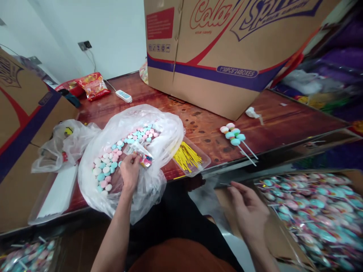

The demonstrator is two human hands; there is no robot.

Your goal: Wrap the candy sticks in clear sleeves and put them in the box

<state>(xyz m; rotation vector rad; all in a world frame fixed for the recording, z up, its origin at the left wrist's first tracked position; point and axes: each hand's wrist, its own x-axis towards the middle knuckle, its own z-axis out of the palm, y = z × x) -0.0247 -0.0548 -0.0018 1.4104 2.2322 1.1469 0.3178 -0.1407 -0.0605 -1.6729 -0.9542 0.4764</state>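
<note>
My left hand (129, 172) reaches into a clear plastic bag (167, 132) of pink, blue and white round candies (109, 162) and pinches a small printed wrapper (144, 158). My right hand (248, 209) hovers below the table edge over an open carton of wrapped candy sticks (317, 215), fingers curled with a thin white stick (225, 184) at the fingertips. Two finished candy skewers (234, 135) lie on the wooden table (283, 117) between my hands.
A clear tray of yellow sticks (187, 155) sits beside the bag. A big printed carton (227, 49) stands at the back, another carton (19, 113) at the left. A second plastic bag (64, 141), a red snack packet (93, 85) and a white remote (124, 95) lie behind.
</note>
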